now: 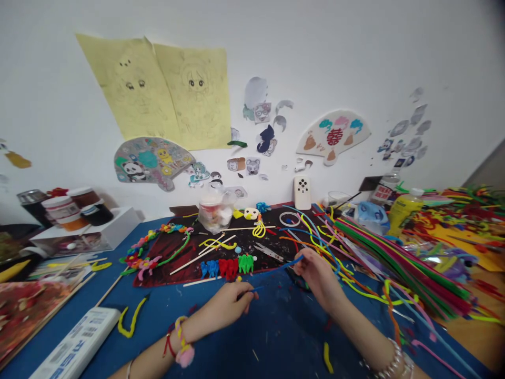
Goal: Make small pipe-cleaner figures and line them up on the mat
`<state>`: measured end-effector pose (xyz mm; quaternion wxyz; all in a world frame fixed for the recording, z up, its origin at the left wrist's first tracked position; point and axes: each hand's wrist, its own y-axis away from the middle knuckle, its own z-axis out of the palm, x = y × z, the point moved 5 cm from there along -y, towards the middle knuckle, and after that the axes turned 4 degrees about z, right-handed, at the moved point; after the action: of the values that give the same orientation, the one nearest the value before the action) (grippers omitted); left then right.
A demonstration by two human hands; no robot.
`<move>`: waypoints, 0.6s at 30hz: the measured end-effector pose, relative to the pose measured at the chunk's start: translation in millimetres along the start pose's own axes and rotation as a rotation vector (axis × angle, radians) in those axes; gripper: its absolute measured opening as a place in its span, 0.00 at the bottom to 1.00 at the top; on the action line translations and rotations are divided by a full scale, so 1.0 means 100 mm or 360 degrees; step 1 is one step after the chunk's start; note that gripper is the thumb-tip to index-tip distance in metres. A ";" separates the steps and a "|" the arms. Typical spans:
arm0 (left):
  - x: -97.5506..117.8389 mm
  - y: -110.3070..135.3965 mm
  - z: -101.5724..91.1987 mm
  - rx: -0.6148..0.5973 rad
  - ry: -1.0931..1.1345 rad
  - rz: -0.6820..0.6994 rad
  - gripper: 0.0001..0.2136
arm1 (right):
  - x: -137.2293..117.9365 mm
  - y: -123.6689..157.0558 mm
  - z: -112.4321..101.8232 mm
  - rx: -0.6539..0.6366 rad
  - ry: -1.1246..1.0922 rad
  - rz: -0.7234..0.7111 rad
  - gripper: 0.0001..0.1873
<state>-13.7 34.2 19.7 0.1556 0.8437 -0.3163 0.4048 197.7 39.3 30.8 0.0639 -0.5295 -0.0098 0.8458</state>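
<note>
My left hand is closed in a pinch on one end of a blue pipe cleaner, low over the blue table top. My right hand is closed on the same pipe cleaner further along, and its free end sticks up to the left of my fingers. Just beyond my hands stand small blue, red and green pipe-cleaner figures on a dark mat. Scissors lie on the mat near my right hand.
A big bundle of coloured pipe cleaners spreads across the right side. A plastic container, a tape ring and wooden sticks sit at the back. Jars stand on a white shelf at the left. A white box lies near the front left edge.
</note>
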 end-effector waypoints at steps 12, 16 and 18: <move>0.25 0.06 -0.15 0.0260 0.1290 -0.0123 0.16 | -0.18 0.15 0.09 -0.0268 0.0601 -0.0528 0.08; 0.21 0.07 -0.18 0.0435 0.1629 -0.0161 0.15 | -0.27 0.31 0.29 -0.0696 0.0996 -0.0807 0.08; 0.15 0.07 -0.18 0.0515 0.1676 -0.0190 0.15 | -0.29 0.37 0.36 -0.0803 0.1070 -0.0869 0.09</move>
<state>-21.8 32.6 43.1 0.1837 0.5570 -0.0812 0.8059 174.0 0.9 69.2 0.1525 -0.7499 -0.3309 0.5522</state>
